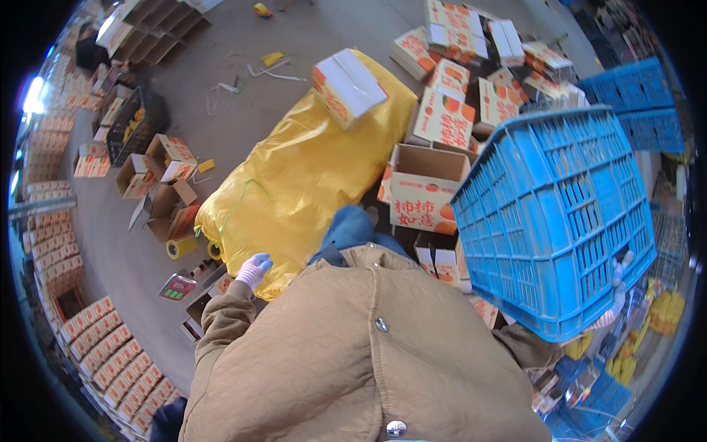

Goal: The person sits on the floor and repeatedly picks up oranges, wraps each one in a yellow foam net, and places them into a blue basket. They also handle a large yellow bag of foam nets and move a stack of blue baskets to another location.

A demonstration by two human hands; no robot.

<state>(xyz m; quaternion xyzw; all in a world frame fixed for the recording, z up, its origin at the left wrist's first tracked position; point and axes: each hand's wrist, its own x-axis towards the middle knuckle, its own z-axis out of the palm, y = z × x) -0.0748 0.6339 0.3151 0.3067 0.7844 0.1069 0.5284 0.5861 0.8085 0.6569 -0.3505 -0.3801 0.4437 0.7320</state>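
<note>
My right hand point(617, 293), in a striped glove, grips the lower right part of a large blue plastic crate point(530, 221). The crate is tilted on its side, with its slotted base and walls towards me; its inside is hidden. My left hand point(255, 269), in a similar glove with blue fingertips, hangs free over the near end of a big yellow woven sack point(298, 171). It holds nothing that I can see. A carton with a white top point(353, 83) lies on the sack's far end. Just left of the crate, an open printed carton point(425, 185) stands upright.
Several fruit cartons point(444, 119) are heaped beyond the crate. Blue crates point(629, 88) are stacked at the right. A digital scale point(178, 287) and tape rolls point(181, 247) sit left of the sack. Open cartons point(168, 210) and a black crate point(135, 127) stand farther left.
</note>
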